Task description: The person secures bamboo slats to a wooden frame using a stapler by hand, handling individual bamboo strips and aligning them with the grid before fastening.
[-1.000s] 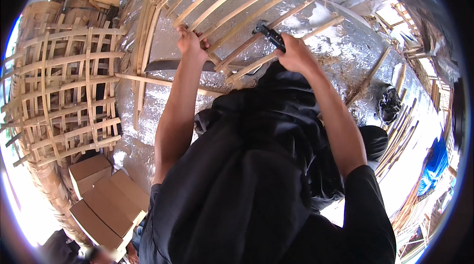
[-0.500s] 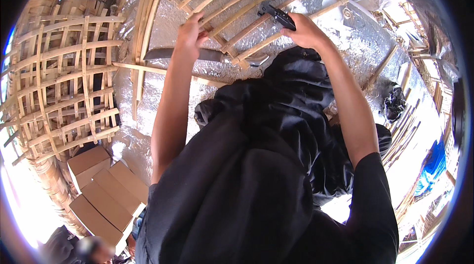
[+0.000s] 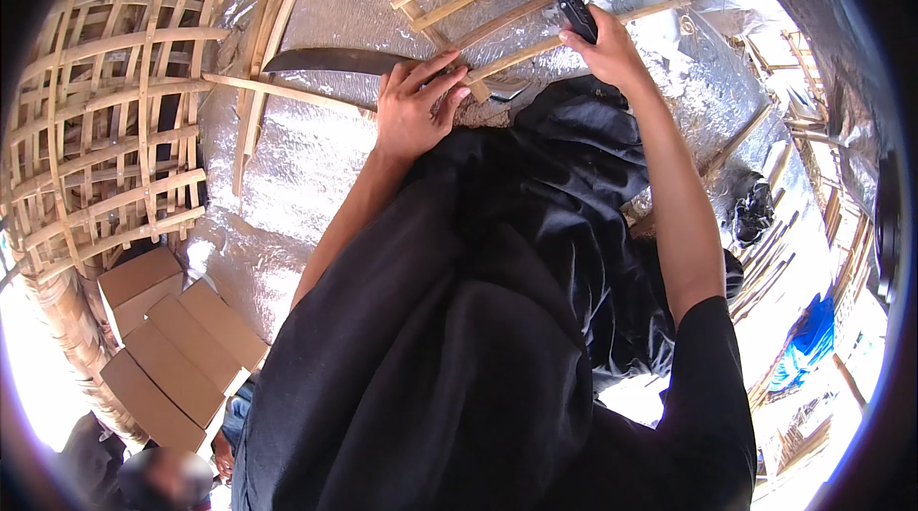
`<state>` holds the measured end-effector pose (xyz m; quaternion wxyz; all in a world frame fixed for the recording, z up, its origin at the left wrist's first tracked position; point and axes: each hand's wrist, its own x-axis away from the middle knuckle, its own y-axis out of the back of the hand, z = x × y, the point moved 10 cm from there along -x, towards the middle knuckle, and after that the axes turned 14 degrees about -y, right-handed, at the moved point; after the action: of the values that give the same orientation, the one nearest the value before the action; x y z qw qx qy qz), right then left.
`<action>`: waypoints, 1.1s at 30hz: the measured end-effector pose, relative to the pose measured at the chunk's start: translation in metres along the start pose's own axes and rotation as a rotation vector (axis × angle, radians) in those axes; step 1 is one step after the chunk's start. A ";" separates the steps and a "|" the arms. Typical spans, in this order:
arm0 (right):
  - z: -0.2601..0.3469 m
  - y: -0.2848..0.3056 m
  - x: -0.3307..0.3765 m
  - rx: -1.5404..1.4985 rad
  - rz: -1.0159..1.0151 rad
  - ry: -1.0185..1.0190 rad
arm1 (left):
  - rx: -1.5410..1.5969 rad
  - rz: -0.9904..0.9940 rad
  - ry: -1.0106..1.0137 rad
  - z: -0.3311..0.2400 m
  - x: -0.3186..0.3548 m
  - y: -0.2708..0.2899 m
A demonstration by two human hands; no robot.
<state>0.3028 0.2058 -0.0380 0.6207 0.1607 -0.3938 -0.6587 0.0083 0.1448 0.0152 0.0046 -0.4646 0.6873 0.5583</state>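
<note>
My right hand (image 3: 607,52) is closed round the black handle of a hammer (image 3: 577,16), its metal head pointing up and left over the slats. Beneath it lies a bamboo slat frame (image 3: 526,53), with several thin strips fixed side by side to a crosspiece. My left hand (image 3: 416,114) has its fingers spread, reaching over the near end of that crosspiece; whether the fingertips touch it I cannot tell. A long curved machete (image 3: 330,60) lies on the ground, its blade running left from behind my left fingers, which hide part of it.
Long bamboo strips (image 3: 277,19) lie at the upper left beside a woven bamboo lattice (image 3: 115,100). Cardboard boxes (image 3: 177,358) stand at the lower left, near another person (image 3: 163,478). Thin sticks (image 3: 770,258), a black plastic bag (image 3: 753,208) and blue plastic (image 3: 805,344) are on the right.
My left hand has moved right and nearer to me, its fingers now spread by the frame's near corner. My right hand has shifted slightly right with the hammer, which is turned more upright.
</note>
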 end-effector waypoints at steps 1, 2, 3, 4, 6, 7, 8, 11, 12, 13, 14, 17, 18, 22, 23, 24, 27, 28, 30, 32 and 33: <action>0.002 0.000 0.002 -0.014 -0.024 0.005 | -0.042 -0.011 -0.010 0.001 0.004 0.001; 0.008 -0.004 0.007 -0.007 -0.019 0.011 | -0.086 -0.023 -0.017 -0.001 0.007 0.004; 0.012 -0.006 0.012 -0.050 -0.040 0.003 | -0.088 -0.031 -0.009 0.000 0.011 0.007; 0.017 -0.007 0.016 -0.093 -0.061 -0.004 | -0.106 -0.018 0.012 0.002 0.014 0.008; 0.023 -0.010 0.029 0.010 -0.193 0.080 | -0.117 -0.009 0.036 0.003 0.021 0.007; 0.031 -0.007 0.039 0.103 -0.326 0.164 | -0.106 -0.027 0.038 0.003 0.025 0.009; 0.038 -0.009 0.047 0.111 -0.321 0.174 | -0.096 -0.046 0.042 0.003 0.029 0.012; 0.073 -0.020 0.087 0.080 -0.325 0.096 | -0.131 -0.081 -0.008 0.002 0.034 0.030; 0.077 -0.028 0.105 0.017 -0.323 0.132 | -0.126 -0.090 -0.004 0.002 0.035 0.032; 0.078 -0.046 0.118 -0.024 -0.263 0.135 | -0.119 -0.071 0.010 0.005 0.039 0.034; 0.081 -0.060 0.129 -0.063 -0.205 0.135 | -0.109 -0.052 0.022 0.008 0.043 0.034; 0.109 -0.083 0.161 -0.219 -0.088 0.169 | -0.093 -0.051 0.037 0.015 0.053 0.039; 0.110 -0.090 0.168 -0.216 -0.056 0.159 | -0.097 -0.053 0.048 0.017 0.056 0.041; 0.130 -0.091 0.194 -0.179 -0.113 0.248 | -0.072 -0.040 0.053 0.023 0.067 0.042; 0.128 -0.095 0.196 -0.204 -0.099 0.199 | -0.070 -0.027 0.051 0.023 0.069 0.040; 0.129 -0.099 0.196 -0.201 -0.097 0.199 | -0.068 -0.029 0.053 0.023 0.073 0.040; 0.138 -0.114 0.200 -0.148 -0.041 0.211 | -0.076 -0.021 0.101 0.026 0.080 0.039; 0.138 -0.115 0.201 -0.145 -0.040 0.212 | -0.068 -0.010 0.102 0.027 0.078 0.039; 0.141 -0.106 0.201 -0.161 -0.119 0.219 | -0.056 -0.004 0.101 0.027 0.075 0.039; 0.138 -0.116 0.194 -0.083 -0.072 0.171 | -0.070 -0.038 0.071 0.023 0.072 0.041; 0.135 -0.123 0.190 -0.010 -0.024 0.122 | -0.068 -0.043 0.067 0.023 0.070 0.042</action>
<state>0.0895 0.0594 0.0125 0.6363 0.2022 -0.3499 -0.6571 -0.0704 0.1154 0.0023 -0.0223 -0.4976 0.6577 0.5651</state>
